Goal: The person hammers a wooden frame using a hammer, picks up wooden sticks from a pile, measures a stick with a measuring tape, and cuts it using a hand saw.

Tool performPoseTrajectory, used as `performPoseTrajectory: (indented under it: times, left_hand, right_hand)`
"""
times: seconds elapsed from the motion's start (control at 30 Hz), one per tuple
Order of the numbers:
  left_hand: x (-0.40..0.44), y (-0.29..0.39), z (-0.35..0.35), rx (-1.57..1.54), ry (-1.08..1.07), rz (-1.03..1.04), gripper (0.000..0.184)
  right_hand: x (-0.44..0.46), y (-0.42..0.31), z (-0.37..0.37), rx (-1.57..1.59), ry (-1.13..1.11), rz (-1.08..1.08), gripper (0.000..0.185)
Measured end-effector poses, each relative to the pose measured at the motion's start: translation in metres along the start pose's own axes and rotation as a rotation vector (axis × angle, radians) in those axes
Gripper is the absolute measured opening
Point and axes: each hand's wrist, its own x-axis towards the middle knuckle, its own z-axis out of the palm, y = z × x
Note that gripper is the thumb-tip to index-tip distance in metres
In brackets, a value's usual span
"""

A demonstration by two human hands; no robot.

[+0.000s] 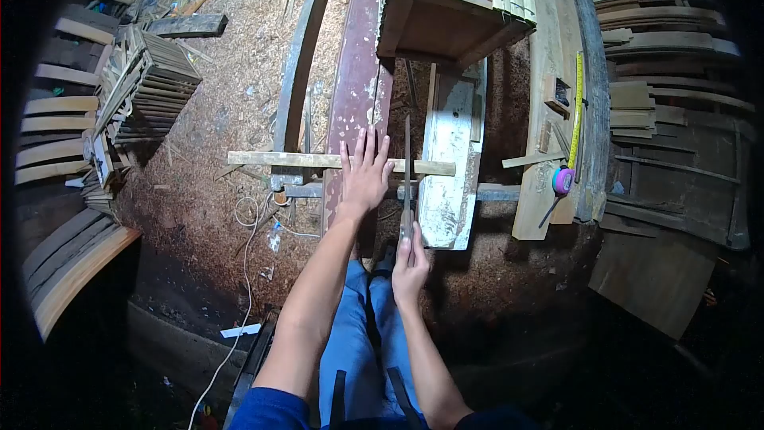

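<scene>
The open left hand (364, 185) is pinning the strip (270, 159); the right hand (410, 271), gripping the saw (407, 143), is apparently cutting beyond the maroon board's (355, 72) right edge; the next stroke is demanding steadiness.

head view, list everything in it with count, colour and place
wood strip: 1, pale, under left hand
saw: 1, grey blade, at strip's right part
maroon plank: 1, maroon, left of white board
white board: 1, worn white, right of saw
tape measure: 1, pink and blue, yellow tape, right
slatted stack: 1, brown, upper left
curved boards: several, tan, both sides
cable: 1, white, lower left
shavings: many, brown, floor
left hand: 1, flat on strip
right hand: 1, gripping saw
</scene>
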Motion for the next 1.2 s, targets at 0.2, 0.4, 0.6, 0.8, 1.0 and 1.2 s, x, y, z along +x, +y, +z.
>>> performPoseTrajectory:
  times: [0.2, 0.4, 0.6, 0.8, 1.0, 1.2]
  left_hand:
    - [0.006, 0.000, -0.002, -0.002, 0.006, 0.006, 0.061]
    - [0.007, -0.004, 0.002, 0.022, 0.032, 0.011, 0.061]
    - [0.005, -0.003, 0.001, 0.005, 0.008, 0.008, 0.061]
    - [0.001, -0.003, 0.004, 0.015, 0.003, 0.016, 0.060]
    - [0.005, -0.003, 0.000, 0.010, -0.022, 0.006, 0.060]
    - [0.005, -0.006, 0.004, 0.008, 0.019, 0.036, 0.060]
  right_hand:
    - [0.027, 0.004, 0.007, -0.060, -0.005, -0.039, 0.045]
    - [0.029, 0.005, 0.017, 0.071, 0.016, -0.020, 0.044]
    - [-0.008, 0.018, 0.000, -0.004, 0.001, -0.011, 0.044]
    - [0.032, 0.025, 0.010, -0.067, -0.015, -0.088, 0.043]
    - [-0.002, 0.031, 0.008, 0.080, 0.049, 0.027, 0.043]
    - [0.007, 0.036, 0.013, -0.063, 0.049, -0.091, 0.041]
